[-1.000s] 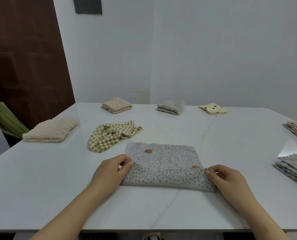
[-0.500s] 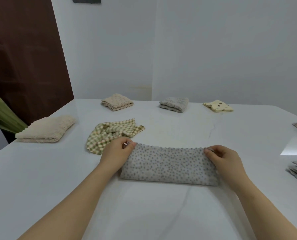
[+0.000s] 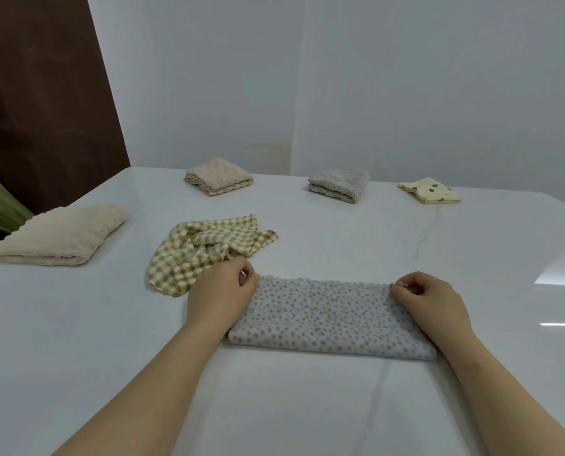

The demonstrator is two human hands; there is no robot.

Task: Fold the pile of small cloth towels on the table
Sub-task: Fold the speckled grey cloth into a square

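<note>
A grey dotted towel (image 3: 327,317) lies folded in half as a long strip on the white table (image 3: 77,324) in front of me. My left hand (image 3: 222,294) pinches its far left corner. At the far right corner my right hand (image 3: 429,297) pinches the cloth the same way. Both hands rest on the towel's ends. A crumpled green checked towel (image 3: 205,251) lies unfolded just beyond my left hand.
Folded towels sit around the table: a large beige one (image 3: 57,235) at the left, a small beige one (image 3: 218,176), a grey one (image 3: 338,185) and a yellow spotted one (image 3: 429,190) along the far edge. A brown door stands at the left.
Both hands carried the near edge of the dotted towel away from me onto its far edge, folding it in half. The view tilted down and moved closer.
</note>
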